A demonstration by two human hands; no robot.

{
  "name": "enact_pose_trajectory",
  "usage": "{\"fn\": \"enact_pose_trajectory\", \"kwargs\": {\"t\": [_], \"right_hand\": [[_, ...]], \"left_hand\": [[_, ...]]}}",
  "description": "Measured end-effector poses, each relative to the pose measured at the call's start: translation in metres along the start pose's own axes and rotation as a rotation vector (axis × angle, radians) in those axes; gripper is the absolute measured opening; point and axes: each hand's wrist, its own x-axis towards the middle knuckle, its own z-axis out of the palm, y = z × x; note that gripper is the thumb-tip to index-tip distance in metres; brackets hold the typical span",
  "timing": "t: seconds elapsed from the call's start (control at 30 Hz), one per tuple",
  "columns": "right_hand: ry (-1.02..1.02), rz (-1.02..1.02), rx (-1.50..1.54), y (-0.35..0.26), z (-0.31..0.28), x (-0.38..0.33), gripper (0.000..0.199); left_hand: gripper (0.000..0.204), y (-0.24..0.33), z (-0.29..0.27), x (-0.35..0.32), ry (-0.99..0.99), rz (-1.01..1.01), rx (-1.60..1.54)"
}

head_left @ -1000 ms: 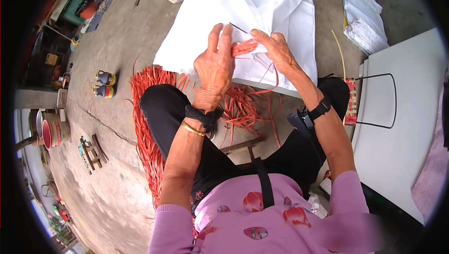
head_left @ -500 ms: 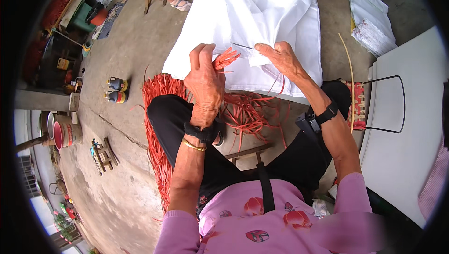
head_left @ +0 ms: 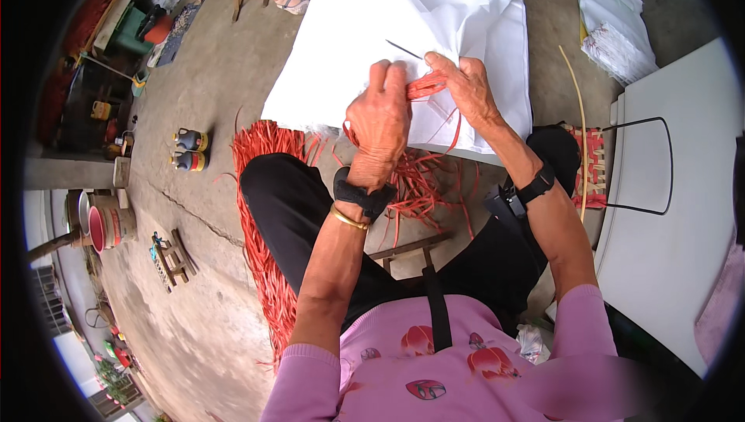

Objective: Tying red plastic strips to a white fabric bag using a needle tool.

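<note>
Running crosswise, red strips (head_left: 426,86), right end angled slightly away, left hand (head_left: 380,115) gripping them, right hand (head_left: 470,94), grip unclear

Wooden stool (head_left: 185,253); two dark bottles (head_left: 188,160); red-lined bucket (head_left: 119,224)

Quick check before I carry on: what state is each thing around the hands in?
left hand: curled, gripping the red strips
right hand: fingers bent, exact grip hidden
red strips: bunched, between both hands
white cloth: spread out, creased, frayed at its lower left
thin dark rod: aslant, one end by the right hand
red strip pile: loose, beside the left leg
red tangle: snarled below the cloth's near edge
</note>
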Motion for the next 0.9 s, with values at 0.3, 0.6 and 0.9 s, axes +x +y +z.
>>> {"fn": "enact_pose_trajectory", "kwargs": {"t": [0.3,0.6,0.9], "right_hand": [[-0.148,-0.483,-0.585,0.006,-0.006,0.006,0.064],[-0.221,-0.008,-0.128,-0.008,0.0,-0.001,0.062],[-0.166,-0.272,-0.536,-0.008,-0.007,0.003,0.064]], "left_hand": [[0.022,-0.026,-0.031,-0.013,0.183,-0.194,0.047],[0.028,0.021,-0.005,-0.012,0.069,0.046,-0.147],[0.028,-0.03,-0.022,-0.01,0.184,-0.286,0.078]]}}
